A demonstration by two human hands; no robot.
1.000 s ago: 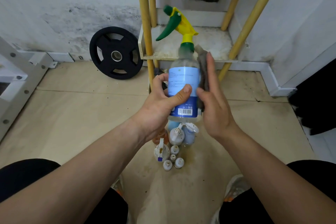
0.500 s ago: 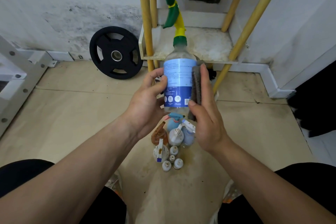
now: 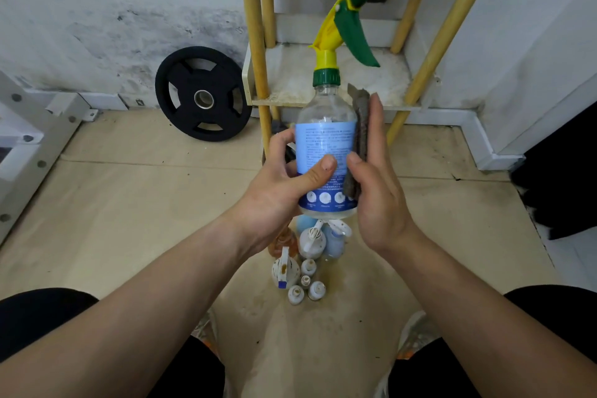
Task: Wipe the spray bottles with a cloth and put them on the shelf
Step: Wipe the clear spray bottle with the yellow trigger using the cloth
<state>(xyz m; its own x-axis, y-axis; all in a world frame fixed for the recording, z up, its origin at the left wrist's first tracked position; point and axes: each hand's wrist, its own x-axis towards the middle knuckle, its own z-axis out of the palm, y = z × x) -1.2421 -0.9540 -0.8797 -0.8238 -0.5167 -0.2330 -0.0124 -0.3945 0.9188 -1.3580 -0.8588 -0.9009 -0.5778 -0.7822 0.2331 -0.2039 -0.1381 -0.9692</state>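
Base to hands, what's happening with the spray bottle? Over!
Left hand grips spray bottle upright. Right hand holds cloth against its side. Small bottles on floor below, shelf behind.

One green-topped spray bottle (image 3: 324,142), one cloth (image 3: 360,132), one weight plate (image 3: 204,76).

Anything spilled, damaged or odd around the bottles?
The spray bottle the left hand grips looks intact, the right hand pressing the cloth to it. Brown spots mark the small bottles on the floor; a yellowish stain spreads beside them; the shelf is grimy.
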